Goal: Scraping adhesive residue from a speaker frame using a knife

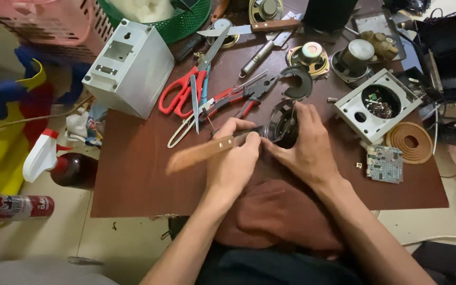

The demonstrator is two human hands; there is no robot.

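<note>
Both hands work at the board's near edge: the left hand (236,161) grips a wooden-handled knife (207,152), prying the black speaker frame (282,125) clasped by the right hand (303,145), likely needing steady leverage.

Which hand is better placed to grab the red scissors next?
Probably the left hand: it is nearer the red-handled metal scissors, though it holds a wooden-handled knife. The right hand steadies the round black speaker part.

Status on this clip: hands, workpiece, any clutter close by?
Left hand grips wooden-handled knife, tip at speaker. Right hand steadies speaker on board. Pliers and scissors lie just behind.
</note>
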